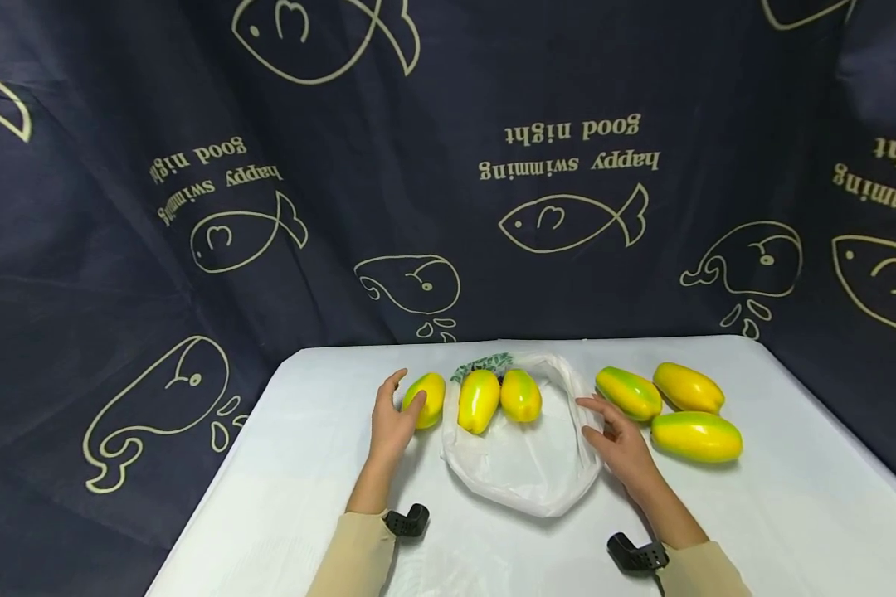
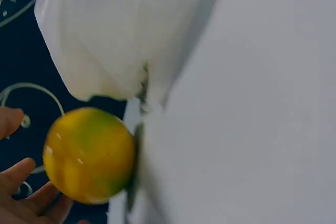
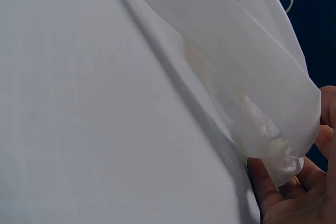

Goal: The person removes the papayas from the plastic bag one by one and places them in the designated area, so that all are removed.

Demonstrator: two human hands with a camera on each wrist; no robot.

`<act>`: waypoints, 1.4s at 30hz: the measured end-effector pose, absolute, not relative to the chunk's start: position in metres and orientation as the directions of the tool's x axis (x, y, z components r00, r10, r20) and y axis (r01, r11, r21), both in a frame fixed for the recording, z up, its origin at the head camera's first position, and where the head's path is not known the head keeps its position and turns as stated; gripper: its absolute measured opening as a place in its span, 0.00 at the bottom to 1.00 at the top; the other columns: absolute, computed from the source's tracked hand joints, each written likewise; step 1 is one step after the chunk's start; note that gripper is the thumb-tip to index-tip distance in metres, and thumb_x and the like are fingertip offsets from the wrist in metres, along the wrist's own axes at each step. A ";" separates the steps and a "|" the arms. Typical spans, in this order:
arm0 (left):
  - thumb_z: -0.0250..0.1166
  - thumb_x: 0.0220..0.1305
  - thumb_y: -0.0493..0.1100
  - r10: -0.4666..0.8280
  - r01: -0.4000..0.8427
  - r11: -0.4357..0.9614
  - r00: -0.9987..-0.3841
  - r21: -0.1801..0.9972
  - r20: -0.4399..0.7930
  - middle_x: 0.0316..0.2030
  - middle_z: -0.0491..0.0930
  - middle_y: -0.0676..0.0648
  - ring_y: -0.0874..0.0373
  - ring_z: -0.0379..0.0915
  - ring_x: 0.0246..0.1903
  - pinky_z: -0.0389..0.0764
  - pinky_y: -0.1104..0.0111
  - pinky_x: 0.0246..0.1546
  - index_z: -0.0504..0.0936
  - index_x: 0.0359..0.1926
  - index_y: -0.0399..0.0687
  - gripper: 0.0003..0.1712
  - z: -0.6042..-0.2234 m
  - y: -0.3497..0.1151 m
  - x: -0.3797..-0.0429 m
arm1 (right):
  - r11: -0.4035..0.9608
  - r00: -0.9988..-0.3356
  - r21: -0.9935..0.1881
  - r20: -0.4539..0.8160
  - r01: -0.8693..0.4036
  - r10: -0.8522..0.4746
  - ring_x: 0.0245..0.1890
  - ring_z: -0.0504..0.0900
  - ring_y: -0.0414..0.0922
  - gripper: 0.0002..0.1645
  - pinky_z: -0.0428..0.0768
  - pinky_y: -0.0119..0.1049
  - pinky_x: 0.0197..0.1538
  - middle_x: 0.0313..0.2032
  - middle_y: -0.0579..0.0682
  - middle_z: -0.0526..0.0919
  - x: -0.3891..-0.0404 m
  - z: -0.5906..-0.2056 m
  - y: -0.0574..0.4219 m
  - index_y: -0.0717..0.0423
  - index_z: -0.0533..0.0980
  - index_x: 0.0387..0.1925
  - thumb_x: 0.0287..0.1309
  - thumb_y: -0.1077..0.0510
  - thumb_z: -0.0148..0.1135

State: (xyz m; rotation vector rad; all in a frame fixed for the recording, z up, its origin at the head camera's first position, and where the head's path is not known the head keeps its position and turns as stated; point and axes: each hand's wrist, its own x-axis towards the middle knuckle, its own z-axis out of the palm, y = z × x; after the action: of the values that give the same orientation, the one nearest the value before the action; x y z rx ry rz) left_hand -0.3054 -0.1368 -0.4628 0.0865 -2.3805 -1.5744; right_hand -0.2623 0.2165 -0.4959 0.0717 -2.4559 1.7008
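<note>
Apparently to be done in this step: bringing the left fruit [image 1: 431, 395], on the table [image 1: 306, 464] just beside the bag [image 1: 493, 491], into the wide mouth. At the left hand [image 1: 391, 429], fingers spread near the left fruit and thumb apart from it in the left wrist view, so not yet a firm grasp; exact contact hard to tell. In the right hand [image 1: 627, 450], right rim of the bag pinched between thumb and fingers. First, better to close thumb and fingers around the middle of the left fruit, then to lift it above the soft rim instead of pushing against it. Meanwhile, hold the right rim steady, without pulling so strongly as to drag the bag. Inside, toward the far left, two fruits [image 1: 479, 401] side by side; therefore set down gently in the open room at the near side, not on top of these. About edges: much room on the table to the left and between the forearms, but rather close behind, the far edge and the dark cloth [image 1: 418, 186]. To the right, very little room between the right hand and three fruits [image 1: 697, 437]; take care not to knock these with the knuckles.
</note>
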 end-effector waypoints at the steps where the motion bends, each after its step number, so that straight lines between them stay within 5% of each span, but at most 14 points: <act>1: 0.64 0.67 0.46 -0.210 0.130 0.407 -0.950 0.904 0.231 0.71 0.66 0.43 0.42 0.58 0.73 0.61 0.44 0.74 0.69 0.70 0.52 0.32 -0.459 -0.135 -0.304 | 0.356 -0.987 -0.926 0.154 -0.128 0.046 0.78 0.51 0.60 0.26 0.56 0.68 0.74 0.77 0.58 0.56 -0.263 -0.495 0.216 0.54 0.73 0.65 0.66 0.61 0.59; 8: 0.66 0.65 0.42 -0.178 0.282 0.397 -0.910 0.874 0.374 0.69 0.69 0.46 0.47 0.60 0.73 0.60 0.47 0.75 0.73 0.66 0.53 0.28 -0.434 -0.119 -0.292 | 0.344 -0.990 -0.932 0.133 -0.112 0.039 0.78 0.51 0.60 0.25 0.55 0.67 0.75 0.77 0.57 0.56 -0.263 -0.496 0.213 0.53 0.73 0.65 0.67 0.61 0.59; 22: 0.66 0.66 0.43 0.066 0.343 0.385 -0.936 0.857 0.345 0.68 0.68 0.44 0.43 0.67 0.67 0.77 0.49 0.63 0.70 0.68 0.51 0.30 -0.413 -0.067 -0.281 | 0.354 -0.990 -0.930 0.129 -0.100 0.059 0.78 0.52 0.61 0.25 0.57 0.67 0.74 0.77 0.57 0.57 -0.265 -0.497 0.215 0.52 0.73 0.65 0.66 0.61 0.59; 32: 0.66 0.67 0.48 0.173 0.270 0.411 -0.961 0.871 0.217 0.69 0.67 0.42 0.42 0.68 0.68 0.75 0.50 0.66 0.68 0.71 0.49 0.34 -0.421 -0.038 -0.287 | 0.353 -0.988 -0.928 0.144 -0.117 0.052 0.78 0.53 0.61 0.25 0.57 0.67 0.74 0.76 0.58 0.57 -0.262 -0.496 0.216 0.54 0.73 0.65 0.66 0.62 0.58; 42: 0.65 0.67 0.48 0.186 0.277 0.423 -0.958 0.863 0.217 0.71 0.68 0.44 0.43 0.66 0.70 0.67 0.51 0.73 0.68 0.71 0.47 0.34 -0.432 -0.024 -0.293 | 0.359 -0.988 -0.925 0.151 -0.126 0.041 0.78 0.53 0.60 0.25 0.57 0.67 0.74 0.76 0.57 0.58 -0.263 -0.496 0.217 0.54 0.73 0.64 0.66 0.63 0.57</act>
State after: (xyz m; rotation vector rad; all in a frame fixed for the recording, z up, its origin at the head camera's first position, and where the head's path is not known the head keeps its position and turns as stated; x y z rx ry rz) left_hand -0.2929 -0.0238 -0.4320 -0.4208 -2.5748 -1.5877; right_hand -0.2629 0.2166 -0.4960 0.0781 -2.4646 1.6978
